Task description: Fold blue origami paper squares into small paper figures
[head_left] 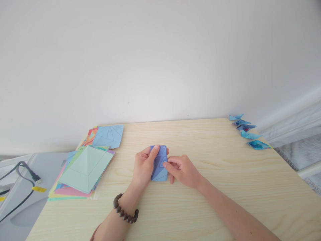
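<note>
A folded piece of blue origami paper (158, 169), printed with lines, is held above the middle of the wooden table. My left hand (144, 164) grips its left side, thumb on the front near the top and fingers behind. On the right edge, my right hand (182, 169) pinches the paper between thumb and fingers. The fingertips behind the paper are partly hidden. A dark bead bracelet (125, 214) circles my left wrist.
Several folded blue paper figures (250, 135) line the table's right back edge. A stack of coloured paper sheets (86, 169) lies at left, with a blue lined sheet (107, 135) behind it. A black USB cable (30, 172) rests on a grey surface beside the wooden table (213, 207).
</note>
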`<action>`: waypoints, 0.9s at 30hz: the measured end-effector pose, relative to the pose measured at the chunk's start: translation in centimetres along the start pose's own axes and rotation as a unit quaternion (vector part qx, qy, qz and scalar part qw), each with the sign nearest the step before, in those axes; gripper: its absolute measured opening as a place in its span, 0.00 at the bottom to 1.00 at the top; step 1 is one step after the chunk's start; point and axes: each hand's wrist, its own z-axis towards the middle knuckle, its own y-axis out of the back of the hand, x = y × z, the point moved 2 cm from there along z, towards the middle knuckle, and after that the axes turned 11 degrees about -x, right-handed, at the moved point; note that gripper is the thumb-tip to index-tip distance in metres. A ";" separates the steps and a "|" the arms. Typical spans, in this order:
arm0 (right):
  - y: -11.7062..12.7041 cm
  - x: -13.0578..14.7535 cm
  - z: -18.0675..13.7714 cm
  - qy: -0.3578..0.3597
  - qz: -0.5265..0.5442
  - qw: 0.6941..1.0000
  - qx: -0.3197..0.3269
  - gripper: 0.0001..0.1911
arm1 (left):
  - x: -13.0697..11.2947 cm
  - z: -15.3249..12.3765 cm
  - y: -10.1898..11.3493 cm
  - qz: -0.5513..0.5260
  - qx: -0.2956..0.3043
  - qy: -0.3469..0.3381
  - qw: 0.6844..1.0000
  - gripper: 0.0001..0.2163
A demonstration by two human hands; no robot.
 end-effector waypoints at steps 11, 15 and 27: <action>-0.1 0.0 0.0 0.000 -0.005 1.000 0.000 0.20 | -0.2 -0.1 -0.1 -0.037 0.001 0.041 0.998 0.15; -0.1 -0.1 -0.1 0.005 -0.011 1.000 -0.001 0.20 | -0.1 -0.1 -0.2 -0.040 -0.004 0.054 0.998 0.17; -0.1 -0.3 0.0 0.001 0.003 1.000 0.000 0.20 | -0.6 -0.1 -0.1 -0.043 0.038 0.056 0.997 0.19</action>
